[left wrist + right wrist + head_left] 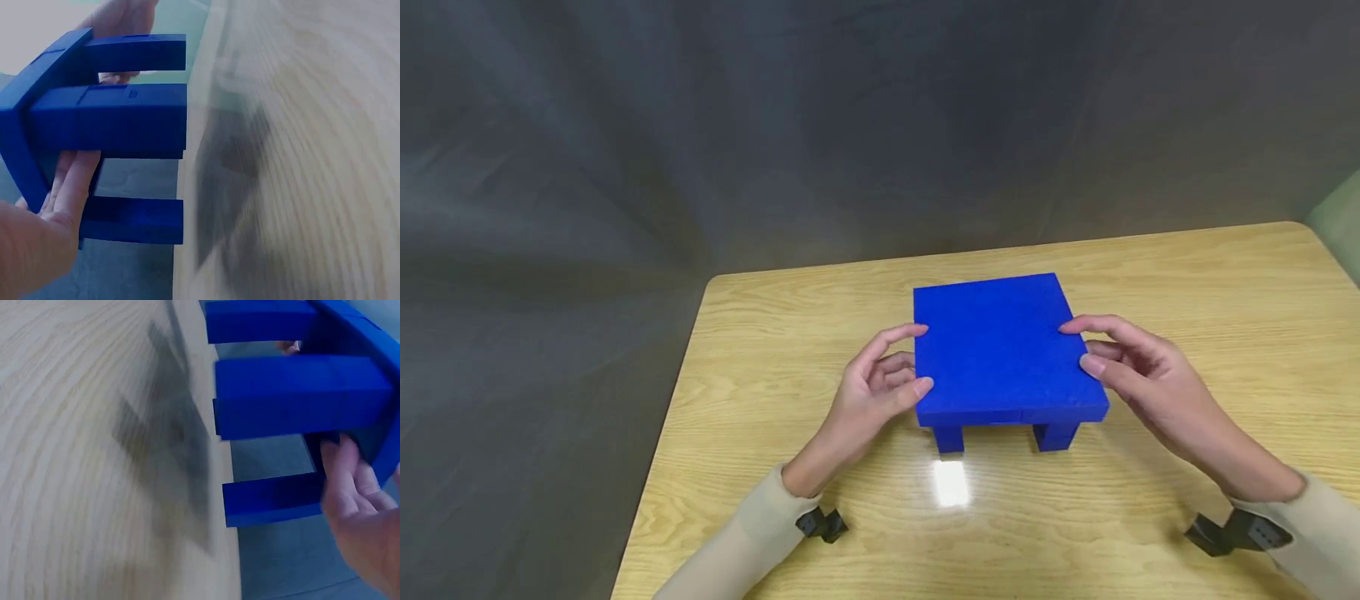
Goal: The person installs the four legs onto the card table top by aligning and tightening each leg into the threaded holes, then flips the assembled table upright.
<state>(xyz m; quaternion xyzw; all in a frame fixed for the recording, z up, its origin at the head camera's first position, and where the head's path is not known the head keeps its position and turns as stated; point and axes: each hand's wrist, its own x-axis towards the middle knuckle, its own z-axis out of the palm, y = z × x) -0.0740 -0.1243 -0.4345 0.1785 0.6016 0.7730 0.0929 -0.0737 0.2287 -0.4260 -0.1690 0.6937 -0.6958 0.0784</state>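
A small blue table-shaped stool (1000, 346), with a flat square top and several short block legs, is upright between my two hands in the head view. My left hand (863, 404) grips its left edge, thumb and index finger on the top. On the opposite edge my right hand (1161, 396) holds it in the same way. Both wrist views show fingers (76, 181) reaching under the top, beside the legs. The blue legs (300, 397) point down at the wood, and their shadow falls on it.
The light wooden tabletop (760, 375) spreads around the stool, with a bright reflection (951, 483) in front of it. A dark grey curtain (880, 125) hangs behind and to the left. Small black devices (1232, 533) are strapped at both wrists.
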